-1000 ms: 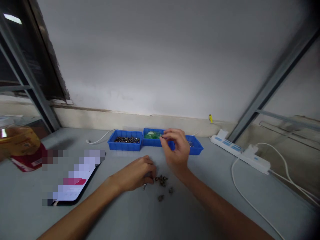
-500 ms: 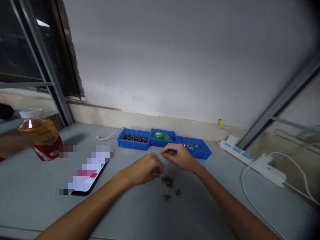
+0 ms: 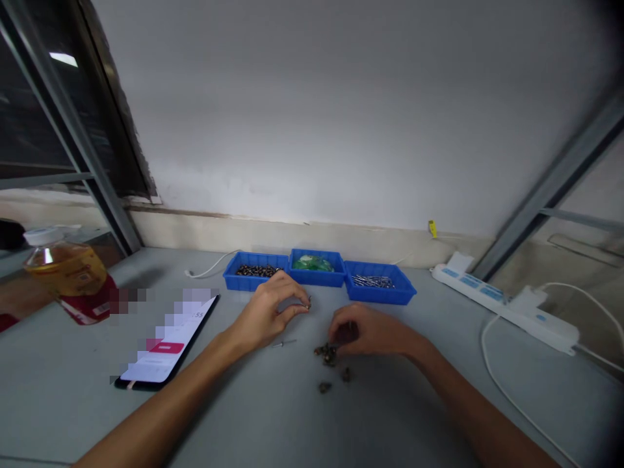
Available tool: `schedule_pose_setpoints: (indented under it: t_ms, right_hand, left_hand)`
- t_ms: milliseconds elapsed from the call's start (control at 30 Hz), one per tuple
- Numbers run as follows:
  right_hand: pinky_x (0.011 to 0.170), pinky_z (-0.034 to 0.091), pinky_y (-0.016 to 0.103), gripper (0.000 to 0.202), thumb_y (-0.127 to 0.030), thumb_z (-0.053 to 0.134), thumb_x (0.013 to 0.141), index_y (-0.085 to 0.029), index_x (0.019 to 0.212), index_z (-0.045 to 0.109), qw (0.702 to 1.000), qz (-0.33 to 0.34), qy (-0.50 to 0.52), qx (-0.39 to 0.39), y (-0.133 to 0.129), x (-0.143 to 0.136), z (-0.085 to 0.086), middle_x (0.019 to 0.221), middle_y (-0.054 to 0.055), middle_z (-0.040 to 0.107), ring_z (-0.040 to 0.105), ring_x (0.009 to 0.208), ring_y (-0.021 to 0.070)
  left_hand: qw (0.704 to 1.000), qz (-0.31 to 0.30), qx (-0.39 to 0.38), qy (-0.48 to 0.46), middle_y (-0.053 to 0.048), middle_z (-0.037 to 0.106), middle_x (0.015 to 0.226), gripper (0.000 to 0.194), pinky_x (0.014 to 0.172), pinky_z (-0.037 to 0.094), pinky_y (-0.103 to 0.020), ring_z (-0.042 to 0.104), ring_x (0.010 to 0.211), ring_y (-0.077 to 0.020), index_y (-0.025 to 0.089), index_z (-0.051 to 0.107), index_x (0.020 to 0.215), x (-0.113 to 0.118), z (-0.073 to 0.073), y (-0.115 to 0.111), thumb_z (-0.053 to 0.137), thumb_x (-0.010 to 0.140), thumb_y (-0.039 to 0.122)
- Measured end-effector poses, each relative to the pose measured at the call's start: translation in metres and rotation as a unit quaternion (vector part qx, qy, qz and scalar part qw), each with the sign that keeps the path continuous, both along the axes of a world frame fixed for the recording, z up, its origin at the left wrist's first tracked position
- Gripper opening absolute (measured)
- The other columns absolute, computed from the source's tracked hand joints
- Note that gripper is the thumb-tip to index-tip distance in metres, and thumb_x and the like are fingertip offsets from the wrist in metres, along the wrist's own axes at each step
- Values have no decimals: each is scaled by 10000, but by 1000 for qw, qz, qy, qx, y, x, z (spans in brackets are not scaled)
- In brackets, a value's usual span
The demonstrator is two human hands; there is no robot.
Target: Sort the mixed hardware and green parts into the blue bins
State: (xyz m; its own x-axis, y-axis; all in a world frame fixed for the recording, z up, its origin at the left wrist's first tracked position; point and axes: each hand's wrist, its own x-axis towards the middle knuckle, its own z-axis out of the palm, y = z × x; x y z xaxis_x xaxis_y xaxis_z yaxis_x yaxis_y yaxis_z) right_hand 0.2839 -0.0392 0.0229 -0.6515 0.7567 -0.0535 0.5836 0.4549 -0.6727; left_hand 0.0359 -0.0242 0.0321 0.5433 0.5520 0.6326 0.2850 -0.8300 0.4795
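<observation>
My left hand (image 3: 270,309) pinches a small brassy metal fitting (image 3: 309,303) between thumb and forefinger, just in front of the blue bins. Beneath that hand a thin silver pin, much like a pop rivet (image 3: 284,342), lies on the grey table. My right hand (image 3: 368,330) reaches down to a small pile of dark brassy fittings (image 3: 325,354), its curled fingertips at the pile's right edge. Whether they grip a piece is hidden. Two loose clumps of similar fittings (image 3: 324,387) rest nearer to me.
Along the wall stand three blue bins: one with brassy fittings (image 3: 256,270), one with a green bag (image 3: 313,263), one with silver pins (image 3: 373,281). A phone (image 3: 168,348) and a bottle (image 3: 73,276) are left; a power strip (image 3: 507,309) with cables lies right.
My left hand has risen and opened out from a curl, showing a fitting in its pinch and the silver pin below. My right hand has dropped from beside the bins to the pile.
</observation>
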Motion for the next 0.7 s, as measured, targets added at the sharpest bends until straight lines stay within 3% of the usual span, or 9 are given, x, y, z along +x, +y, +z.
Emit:
schedule_pose_setpoints:
  t_ms: [133,233,300,367,433,533,600,700]
  right_hand:
    - [599,430,242,165,-286,782,706,-210,851,758,1000,2,6,26,0,0,-3,744,1,656,575,663,140]
    - [597,428,238,159,-268,776,711,-207,857,767,999,5,0,35,1,-1,-4,745,4,659,576,659,137]
    - [601,431,234,143,-233,762,712,-203,852,771,999,6,-6,36,2,-2,-4,767,12,674,584,664,135]
    - [600,433,228,140,-182,732,716,-196,850,772,999,4,-11,32,2,-3,-5,779,15,686,590,660,130]
    - [591,432,222,160,-136,700,711,-188,845,769,1000,3,-13,28,2,-3,-6,770,13,688,587,644,123]
    - [574,430,225,167,-121,662,709,-180,834,756,999,-28,4,32,2,-1,-5,730,6,683,586,627,126]
    - [565,433,230,145,-135,645,714,-174,817,738,996,-76,42,34,2,-1,-5,695,4,674,590,624,134]
    - [551,442,234,107,-142,634,705,-175,782,700,982,-142,126,22,3,-1,-6,656,-5,650,584,603,134]
  left_hand:
    - [997,51,45,-39,-26,701,861,59,839,466,-345,589,882,-202,211,657,845,-3,2,8,637,898,194]
    - [978,184,76,-55,-56,683,952,50,886,458,-400,578,957,-242,210,657,907,-8,1,22,613,896,187]
    - [952,294,79,-42,-89,627,1117,162,930,434,-464,539,1069,-289,213,646,1008,-12,-2,31,628,855,161]
    - [934,348,75,-21,-107,552,1229,294,955,412,-505,495,1147,-319,220,615,1100,-15,-4,34,639,817,142]
    - [952,300,64,-2,-94,569,1168,252,939,427,-473,519,1112,-290,216,612,1071,-16,-4,30,604,833,136]
    - [994,90,3,61,-36,634,914,105,822,470,-341,592,897,-199,200,631,888,-8,-3,11,550,873,134]
    - [991,-24,-48,123,-10,642,835,56,742,466,-284,600,798,-165,196,643,859,2,-3,-6,602,853,158]
    - [970,-99,-79,206,2,640,816,75,706,455,-266,603,773,-162,204,670,861,18,-4,-27,696,792,198]
